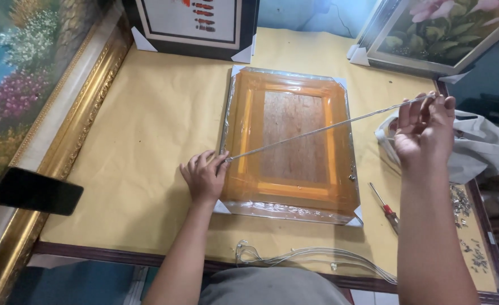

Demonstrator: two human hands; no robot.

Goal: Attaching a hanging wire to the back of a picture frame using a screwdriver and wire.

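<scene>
Yellow paper-covered table (159, 113), ringed by leaning pictures: big gilt-framed landscape (29, 101) along the left, dark-framed print (195, 25) at the far edge, flower painting (441, 34) at the far right. At centre, face down, an orange frame (289, 141) sealed in clear film, white card guards on its corners, bare wooden backing showing in the middle. Over it, slanting from the left edge up to the right, a taut cord (323, 130). Pressed down at the frame's left rail, the left hand (204, 178), fingers curled, thumb and forefinger pinching the cord's lower end right against the edge. Raised in the air past the frame's right side, the right hand (424, 130), fingers bunched together, gripping the cord's upper end and drawing it tight. Behind that hand, a crumpled grey cloth (481, 147). Beside the frame's right lower corner, a red-handled screwdriver (386, 208); further right, scattered small metal fittings (461, 203). At the near edge, a loose bundle of spare cord (306, 257). To do this well, probably: left pinch kept fixed at the rail, even tension from the right, no sag across the back, line level against the rail before fixing.
</scene>
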